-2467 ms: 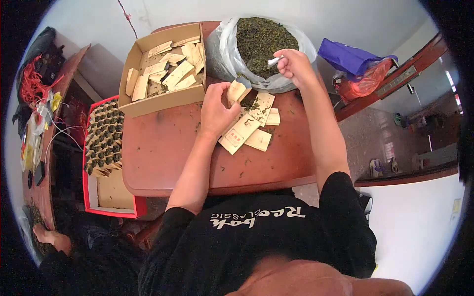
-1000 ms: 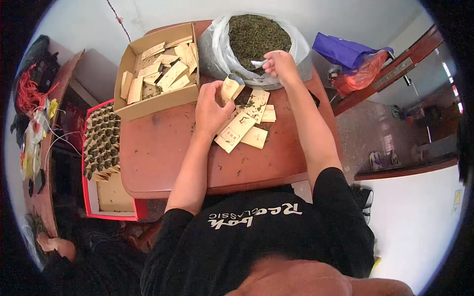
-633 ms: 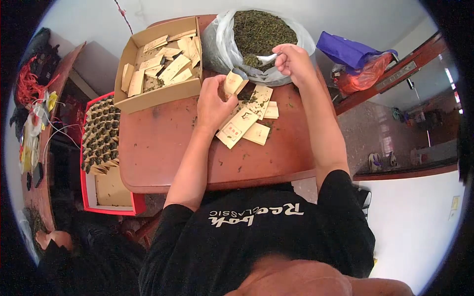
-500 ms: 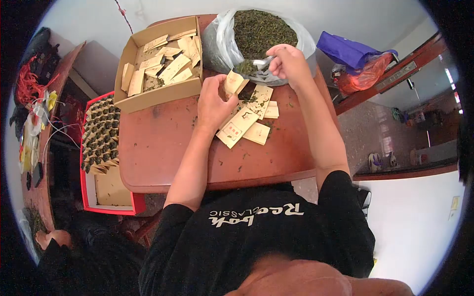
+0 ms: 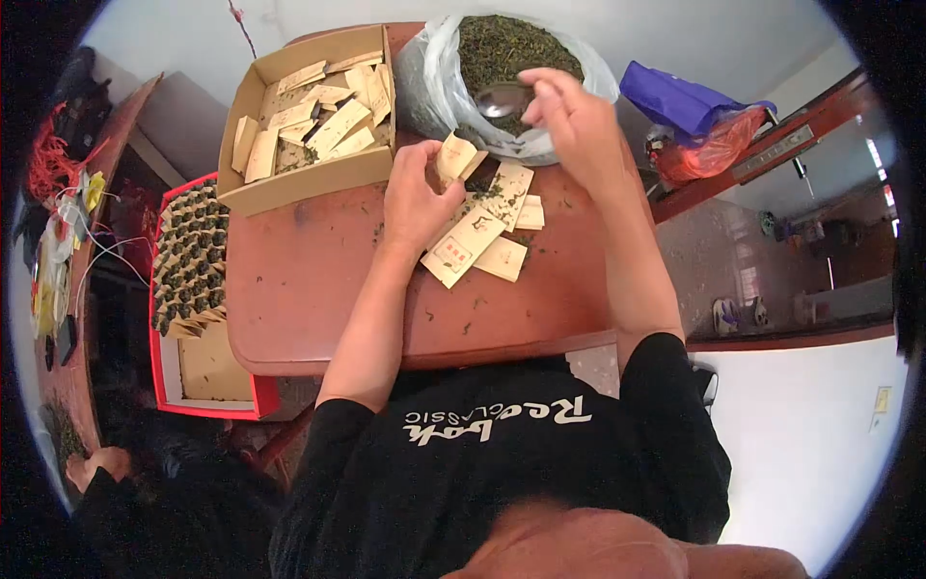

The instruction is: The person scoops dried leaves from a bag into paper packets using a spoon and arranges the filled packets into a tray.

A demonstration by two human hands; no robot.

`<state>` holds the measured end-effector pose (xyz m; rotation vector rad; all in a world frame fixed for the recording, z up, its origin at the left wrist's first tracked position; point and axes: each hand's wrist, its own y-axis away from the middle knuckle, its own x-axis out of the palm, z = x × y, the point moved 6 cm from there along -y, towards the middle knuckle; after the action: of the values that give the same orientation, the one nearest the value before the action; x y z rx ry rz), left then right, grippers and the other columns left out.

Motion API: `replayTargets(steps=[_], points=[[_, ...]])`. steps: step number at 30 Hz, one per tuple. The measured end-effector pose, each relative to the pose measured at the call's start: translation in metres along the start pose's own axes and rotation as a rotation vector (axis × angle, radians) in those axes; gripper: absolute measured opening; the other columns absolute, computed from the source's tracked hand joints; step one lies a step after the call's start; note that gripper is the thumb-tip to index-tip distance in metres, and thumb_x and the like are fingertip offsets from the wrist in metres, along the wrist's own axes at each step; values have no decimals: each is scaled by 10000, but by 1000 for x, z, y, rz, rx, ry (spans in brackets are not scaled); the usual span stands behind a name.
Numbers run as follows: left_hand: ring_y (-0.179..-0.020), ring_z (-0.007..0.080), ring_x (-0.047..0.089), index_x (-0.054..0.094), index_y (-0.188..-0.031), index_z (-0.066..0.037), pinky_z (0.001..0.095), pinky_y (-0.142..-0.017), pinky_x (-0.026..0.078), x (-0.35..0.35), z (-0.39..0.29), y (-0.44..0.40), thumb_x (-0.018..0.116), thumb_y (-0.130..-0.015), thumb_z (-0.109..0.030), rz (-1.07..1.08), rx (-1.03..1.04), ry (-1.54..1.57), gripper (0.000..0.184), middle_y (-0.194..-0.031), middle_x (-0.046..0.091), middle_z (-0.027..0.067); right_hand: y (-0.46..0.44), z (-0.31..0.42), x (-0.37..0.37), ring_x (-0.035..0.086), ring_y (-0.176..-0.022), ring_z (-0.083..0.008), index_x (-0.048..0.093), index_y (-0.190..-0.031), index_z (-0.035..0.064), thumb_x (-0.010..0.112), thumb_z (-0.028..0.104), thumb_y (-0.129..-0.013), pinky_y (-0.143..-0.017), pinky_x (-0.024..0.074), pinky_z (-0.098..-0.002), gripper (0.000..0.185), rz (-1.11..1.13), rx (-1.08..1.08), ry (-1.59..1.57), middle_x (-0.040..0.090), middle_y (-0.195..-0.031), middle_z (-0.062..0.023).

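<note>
My left hand [image 5: 415, 201] is closed around a small tan paper packet [image 5: 457, 157], held upright near the front of a plastic bag. In my right hand [image 5: 577, 124] is a metal spoon [image 5: 503, 99], its shiny bowl over the near side of the dried leaves [image 5: 516, 53]. Those dark green leaves, which look like tea, fill the clear plastic bag [image 5: 424, 82]. Below my left hand, several flat printed packets [image 5: 473, 241] lie overlapping on the table, with loose leaf bits scattered over them.
A cardboard box [image 5: 304, 198] of loose packets stands on the red-brown table [image 5: 309, 309]. Beside the table, a red box [image 5: 265, 394] holds rows of filled packets [image 5: 193, 256]. A purple bag [image 5: 675, 101] is at the right. Another person's hand [image 5: 96, 468] shows at lower left.
The spoon has moved from beside the packet, where it carried leaves, up and right over the bag. Its bowl now looks bare. My left hand has stayed nearly still with the packet.
</note>
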<state>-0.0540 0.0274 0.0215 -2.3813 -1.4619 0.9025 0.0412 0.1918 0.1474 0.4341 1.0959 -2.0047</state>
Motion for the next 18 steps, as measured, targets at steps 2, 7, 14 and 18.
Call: replayTargets(steps=[2, 7, 14, 18], points=[[-1014, 304, 577, 563, -1132, -32, 377, -890, 481, 1, 3, 1, 706, -721, -108, -13, 35, 2, 442, -1074, 562, 138, -22, -19, -4, 676, -702, -217, 648, -1148, 85, 459, 229, -983, -690, 522, -342, 288, -95, 15, -10, 699, -754, -78], [-941, 249, 567, 589, -1113, -22, 347, -867, 468, 1, 2, 1, 712, -729, -90, -29, 41, 30, 409, -1003, 569, 111, -65, -74, 46, 687, -756, -223, 639, -1156, 66, 455, 235, -986, -747, 535, -335, 302, -49, 23, -18, 719, -824, -75], [-965, 293, 580, 565, -1127, -20, 370, -858, 485, 1, 2, 0, 703, -720, -88, -14, 22, 20, 436, -1038, 561, 138, -35, -86, 69, 673, -759, -245, 647, -1133, 81, 428, 243, -983, -752, 522, -361, 311, 338, -48, 110, 707, -829, -85], [-955, 283, 584, 565, -1129, -18, 363, -854, 486, 3, 3, 3, 704, -719, -87, -12, 27, 31, 439, -1032, 562, 131, -32, -100, 38, 661, -773, -287, 651, -1112, 82, 396, 228, -970, -759, 511, -375, 327, 236, 211, 76, 700, -820, -103]])
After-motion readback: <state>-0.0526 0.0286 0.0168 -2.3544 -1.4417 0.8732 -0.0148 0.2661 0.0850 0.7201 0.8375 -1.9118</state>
